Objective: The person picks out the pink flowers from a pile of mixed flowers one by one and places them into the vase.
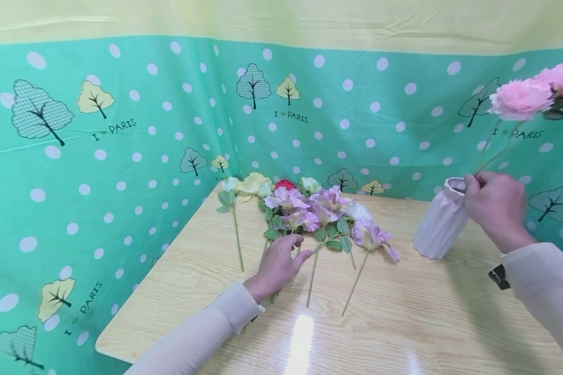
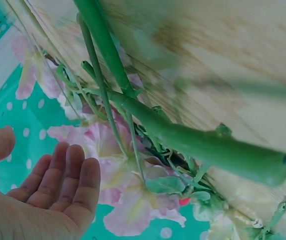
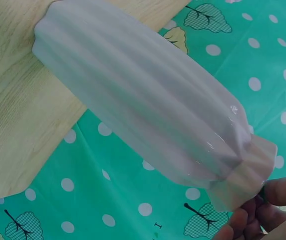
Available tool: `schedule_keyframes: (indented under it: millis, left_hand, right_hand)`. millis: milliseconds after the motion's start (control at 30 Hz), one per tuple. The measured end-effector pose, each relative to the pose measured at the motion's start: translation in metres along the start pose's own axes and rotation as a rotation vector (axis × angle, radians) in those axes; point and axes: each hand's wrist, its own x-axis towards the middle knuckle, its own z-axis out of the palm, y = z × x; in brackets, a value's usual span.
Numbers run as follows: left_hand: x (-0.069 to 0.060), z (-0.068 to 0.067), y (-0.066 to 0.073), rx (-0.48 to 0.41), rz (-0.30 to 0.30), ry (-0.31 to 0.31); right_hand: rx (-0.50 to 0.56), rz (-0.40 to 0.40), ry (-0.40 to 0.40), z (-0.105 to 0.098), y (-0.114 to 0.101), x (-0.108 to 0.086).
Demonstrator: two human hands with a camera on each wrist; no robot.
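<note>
At the mouth of the pale vase (image 1: pixel 440 226), the right hand (image 1: pixel 499 205) has its fingers curled, and the thumb presses against them, pinching the thin stems of the pink flowers (image 1: pixel 521 99). These blossoms are above the hand, leaning outward to the right; I cannot tell if the stem ends are inside the rim. On the other side, the left hand (image 1: pixel 277 265) holds nothing: its four fingers lie side by side, slightly bent, and the thumb stands apart from them. Just beyond its fingertips are the purple flowers (image 1: pixel 328 203), lying in a heap on the wooden table (image 1: pixel 192 312). Thick green stems (image 2: pixel 207 150) cross in front of the blossoms in the left wrist view, and leaves are tangled among them. Behind the heap one sees a red flower (image 1: pixel 285 185) and a yellow flower (image 1: pixel 253 183), and around the table hangs a dotted green cloth (image 1: pixel 122 208).
</note>
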Motion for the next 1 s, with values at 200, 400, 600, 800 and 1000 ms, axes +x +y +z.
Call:
schedule_keyframes:
  millis: [200, 400, 600, 800, 1000]
  left_hand:
    - [0.000, 0.000, -0.001, 0.010, 0.001, -0.005]
    - [0.001, 0.000, -0.002, 0.021, 0.000, -0.005]
    - [0.000, -0.001, -0.003, 0.024, -0.011, -0.004]
    - [-0.001, -0.002, -0.005, 0.034, -0.018, -0.011]
    - [-0.002, -0.004, -0.007, 0.038, -0.032, -0.010]
  right_hand:
    - [-0.042, -0.025, -0.029, 0.001, 0.000, -0.001]
    - [-0.089, -0.044, -0.068, 0.000, 0.000, -0.001]
    - [-0.111, -0.069, -0.057, -0.005, 0.000, -0.008]
    - [-0.105, -0.116, -0.018, -0.005, 0.001, -0.016]
    - [-0.078, -0.128, 0.013, -0.007, 0.004, -0.020]
